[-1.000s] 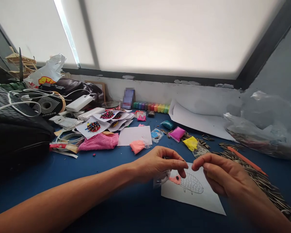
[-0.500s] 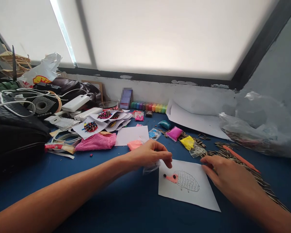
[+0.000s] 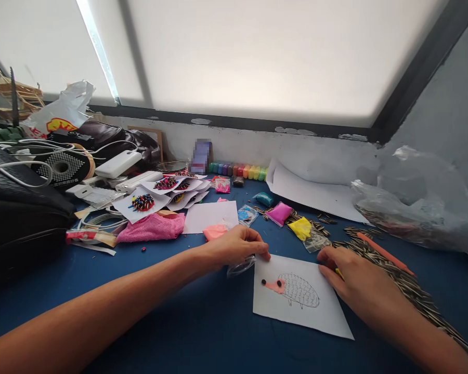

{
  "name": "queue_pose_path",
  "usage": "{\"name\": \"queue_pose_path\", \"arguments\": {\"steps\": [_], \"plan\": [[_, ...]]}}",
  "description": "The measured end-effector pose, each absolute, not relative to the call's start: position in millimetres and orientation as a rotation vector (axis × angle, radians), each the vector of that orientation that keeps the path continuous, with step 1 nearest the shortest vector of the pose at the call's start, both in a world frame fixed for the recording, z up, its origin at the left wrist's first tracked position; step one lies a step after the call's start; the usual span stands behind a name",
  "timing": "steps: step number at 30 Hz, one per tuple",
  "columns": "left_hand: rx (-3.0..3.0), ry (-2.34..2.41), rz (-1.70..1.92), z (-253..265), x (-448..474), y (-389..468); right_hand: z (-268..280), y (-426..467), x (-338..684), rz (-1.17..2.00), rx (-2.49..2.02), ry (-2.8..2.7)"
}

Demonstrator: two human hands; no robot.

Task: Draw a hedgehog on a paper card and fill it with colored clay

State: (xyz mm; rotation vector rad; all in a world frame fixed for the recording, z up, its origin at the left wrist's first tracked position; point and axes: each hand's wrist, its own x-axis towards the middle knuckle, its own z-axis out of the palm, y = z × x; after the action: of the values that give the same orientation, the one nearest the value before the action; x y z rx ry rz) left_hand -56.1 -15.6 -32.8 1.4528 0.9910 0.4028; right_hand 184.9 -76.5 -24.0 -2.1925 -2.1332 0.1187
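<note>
A white sheet of paper (image 3: 273, 311) lies on the blue table with a hedgehog drawing (image 3: 299, 290) on it. The drawing's face is filled in coral pink, with a black eye and nose; the body is only outlined. My left hand (image 3: 242, 244) has its bent fingertips on the sheet's upper left edge, its thumb mostly hidden. At the upper right corner, the thumb and forefinger of my right hand (image 3: 351, 270) close on the paper. A bit of something yellow (image 3: 338, 272) peeks out from under that hand. A clear plastic packet (image 3: 241, 266) sits below my left wrist.
Striped sunflower seeds (image 3: 413, 296) and an orange stick-like tool (image 3: 386, 253) are at the right. Yellow (image 3: 300, 228), magenta (image 3: 280, 213) and teal (image 3: 263, 199) clay packets lie behind the sheet. Seed-covered pictures (image 3: 142, 203), a pink cloth (image 3: 152, 227) and a black bag (image 3: 23, 208) fill the left.
My left fingertips have drawn back from above the drawing to the sheet's upper edge. My right hand has shifted slightly, and a bit of yellow now shows under it. The view has moved slightly.
</note>
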Motion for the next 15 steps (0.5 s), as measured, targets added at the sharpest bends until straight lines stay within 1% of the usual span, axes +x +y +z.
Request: {"name": "queue_pose_path", "arguments": {"steps": [9, 15], "plan": [[1.438, 0.988, 0.404, -31.8, -57.0, -16.8, -23.1, -76.5, 184.6, 0.192, -2.125, -2.096], [1.463, 0.985, 0.528, -32.5, -57.5, -14.1, -28.0, -78.2, 180.6, 0.19, -2.033, -2.052]]}}
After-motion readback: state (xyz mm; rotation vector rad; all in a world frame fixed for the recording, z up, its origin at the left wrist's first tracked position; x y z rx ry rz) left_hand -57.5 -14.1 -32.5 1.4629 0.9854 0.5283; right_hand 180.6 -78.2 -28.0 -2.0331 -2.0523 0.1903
